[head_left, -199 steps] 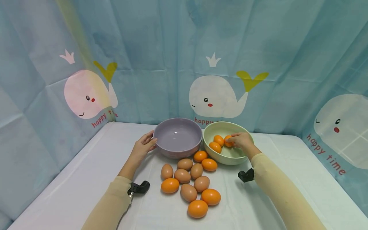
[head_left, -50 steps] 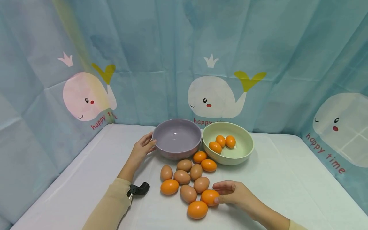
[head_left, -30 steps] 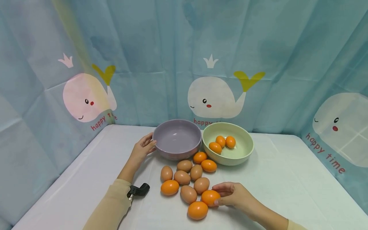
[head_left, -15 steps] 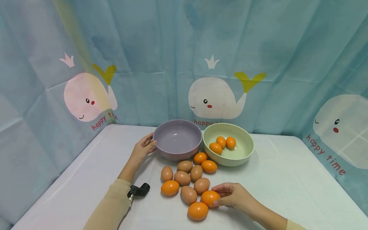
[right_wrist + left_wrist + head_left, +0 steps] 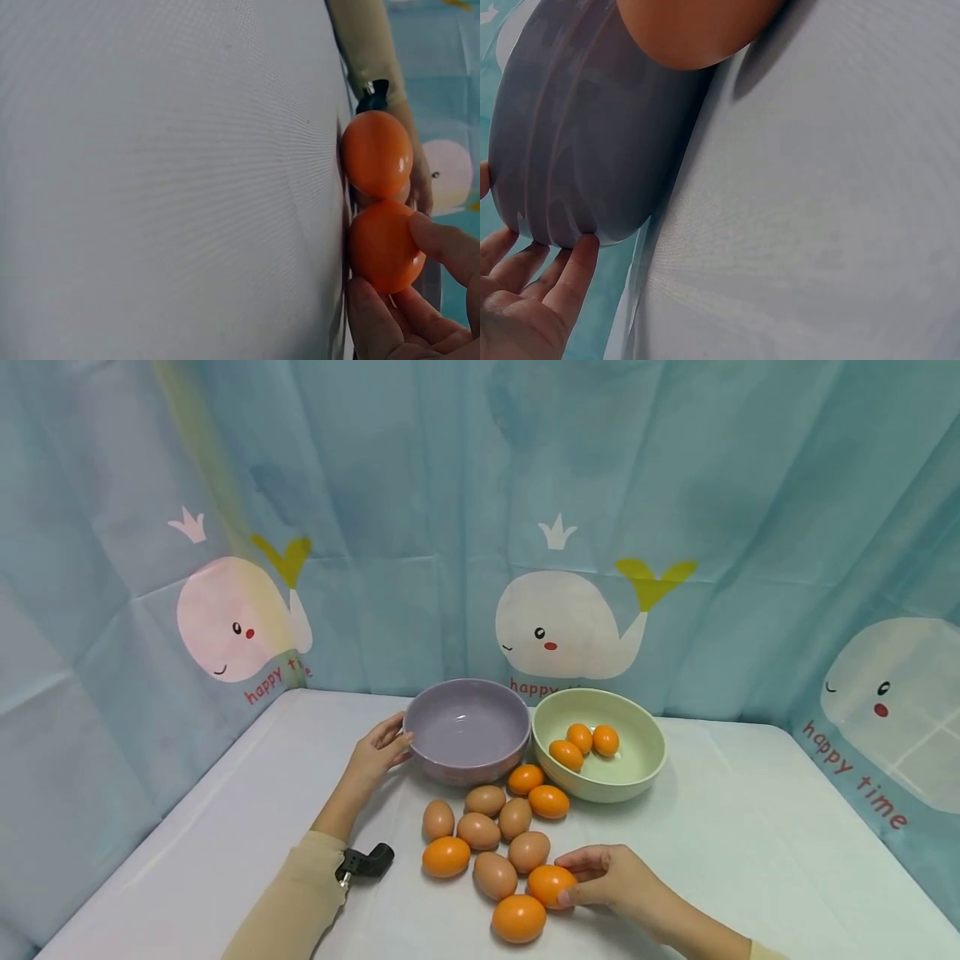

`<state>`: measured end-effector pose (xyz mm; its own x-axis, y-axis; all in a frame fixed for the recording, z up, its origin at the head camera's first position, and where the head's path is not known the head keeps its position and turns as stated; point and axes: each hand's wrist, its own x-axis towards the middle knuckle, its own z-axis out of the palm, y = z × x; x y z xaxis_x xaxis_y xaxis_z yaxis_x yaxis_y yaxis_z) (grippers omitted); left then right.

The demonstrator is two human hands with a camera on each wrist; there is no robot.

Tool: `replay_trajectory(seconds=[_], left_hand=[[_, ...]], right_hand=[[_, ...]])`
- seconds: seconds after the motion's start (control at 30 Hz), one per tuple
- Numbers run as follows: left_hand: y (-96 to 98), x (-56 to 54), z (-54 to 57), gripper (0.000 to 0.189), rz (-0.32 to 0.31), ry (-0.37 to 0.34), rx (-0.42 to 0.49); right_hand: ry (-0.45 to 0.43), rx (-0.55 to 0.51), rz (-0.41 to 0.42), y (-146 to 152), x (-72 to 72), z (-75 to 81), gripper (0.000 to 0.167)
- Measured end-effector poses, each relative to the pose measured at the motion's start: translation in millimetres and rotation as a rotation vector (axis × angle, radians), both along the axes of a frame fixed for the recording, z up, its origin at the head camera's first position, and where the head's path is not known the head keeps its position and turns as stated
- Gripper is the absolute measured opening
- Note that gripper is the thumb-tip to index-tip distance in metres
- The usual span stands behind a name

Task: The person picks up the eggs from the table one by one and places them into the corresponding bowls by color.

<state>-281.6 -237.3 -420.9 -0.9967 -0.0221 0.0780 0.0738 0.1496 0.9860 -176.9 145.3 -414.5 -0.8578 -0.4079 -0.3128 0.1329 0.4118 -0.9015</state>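
My left hand (image 5: 377,757) touches the left side of a purple bowl (image 5: 467,768). In the left wrist view its fingertips rest spread on the outer wall of that bowl (image 5: 607,135). Thumb and fingers of my right hand (image 5: 618,882) pinch an orange egg (image 5: 550,885) at the near right end of a loose group. From the right wrist, this orange egg (image 5: 384,247) shows between thumb and fingers, low at the white cloth. Another orange egg (image 5: 519,918) lies right beside it, towards me. Several brown eggs (image 5: 495,875) lie further in.
A pale green bowl (image 5: 637,768) with three orange eggs (image 5: 579,738) stands right of the purple one. Just in front of the bowls lie two orange eggs (image 5: 549,802). One more orange egg (image 5: 446,857) lies on the left. A blue whale-print curtain (image 5: 420,610) backs the table.
Since the oldest frame, my right hand has let go of an orange egg in the green bowl and come down to another orange egg near me. My left hand stays at the purple bowl.
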Motion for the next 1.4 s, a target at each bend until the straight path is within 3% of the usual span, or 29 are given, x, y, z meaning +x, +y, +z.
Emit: replay_trajectory(seconds=[0.77,0.93,1.13,1.4], left_hand=[[-3.8,3.2,-0.8,0.062,-0.001,0.008,0.004],[-2.2,4.3,-1.8,0.062,-0.008,-0.021,-0.009],[1.1,2.4,1.3,0.063,-0.013,-0.005,-0.005],[-0.6,-1.2,3.2,0.063,-0.018,-0.006,-0.007]], right_hand=[[0.107,0.008,-0.016,10.1,-4.4,28.6,0.049],[0.112,-0.009,-0.025,11.4,-7.4,39.5,0.049],[0.129,-0.059,-0.038,12.6,-17.7,55.3,0.05],[0.131,-0.115,-0.14,11.9,-44.5,69.7,0.053]])
